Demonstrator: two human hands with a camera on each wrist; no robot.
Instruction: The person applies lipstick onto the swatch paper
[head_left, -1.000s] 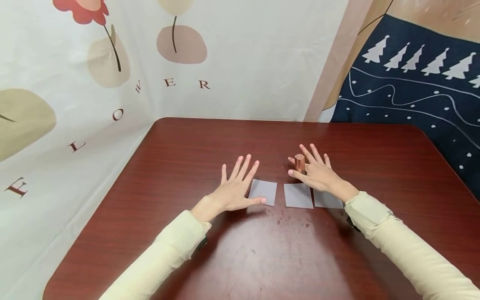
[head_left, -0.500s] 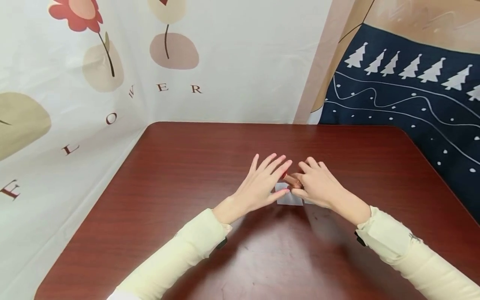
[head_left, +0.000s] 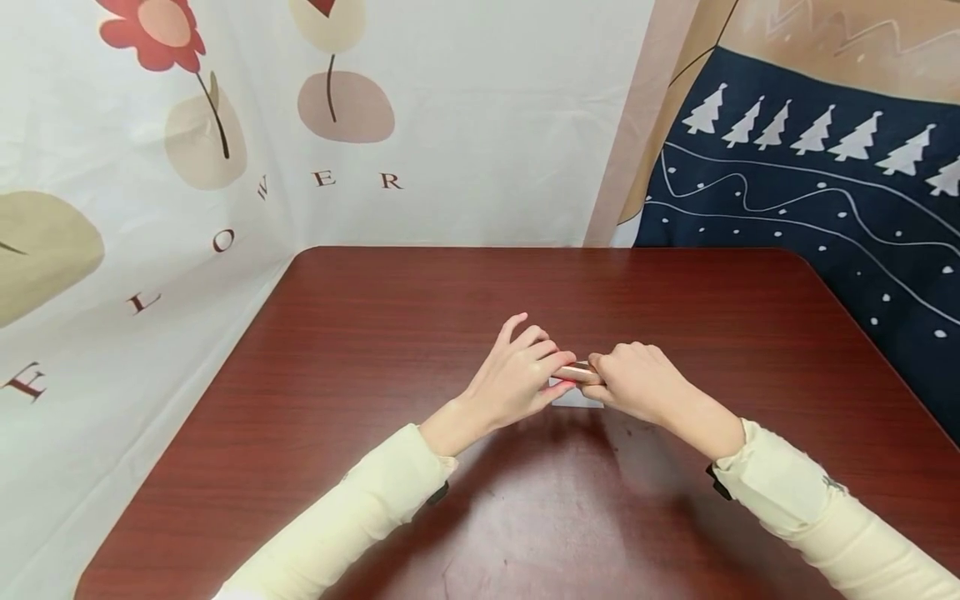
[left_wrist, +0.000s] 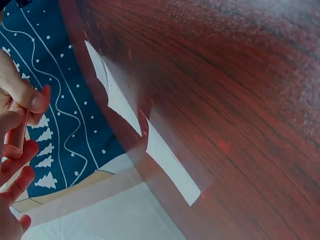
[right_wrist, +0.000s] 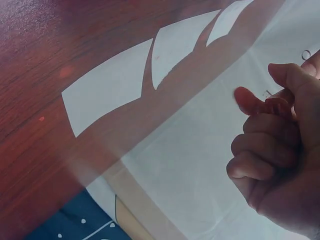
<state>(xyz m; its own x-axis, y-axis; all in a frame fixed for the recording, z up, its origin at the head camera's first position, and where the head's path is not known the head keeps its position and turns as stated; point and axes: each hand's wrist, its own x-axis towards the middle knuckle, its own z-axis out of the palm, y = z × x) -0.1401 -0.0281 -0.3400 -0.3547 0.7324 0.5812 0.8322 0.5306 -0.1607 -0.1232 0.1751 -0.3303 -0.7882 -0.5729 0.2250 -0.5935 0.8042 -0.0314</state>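
together on a coppery tube (head_left: 574,374): pinched left hand (head_left: 517,373), curled right hand (head_left: 639,380)

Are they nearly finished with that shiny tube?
Done: three white squares lie in a row on the table. In hand: the left hand and right hand grip a copper-coloured tube together. Left: probably finishing with the tube and setting it down, as it's up off the table.

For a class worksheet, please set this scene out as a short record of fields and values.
Held object: copper-coloured tube, off the table
Left hand: pinches one end
Right hand: grips the other end
Surface: reddish-brown table
On it: three white paper pieces, in a row
Backdrop: white flower-print cloth; navy tree-print cloth
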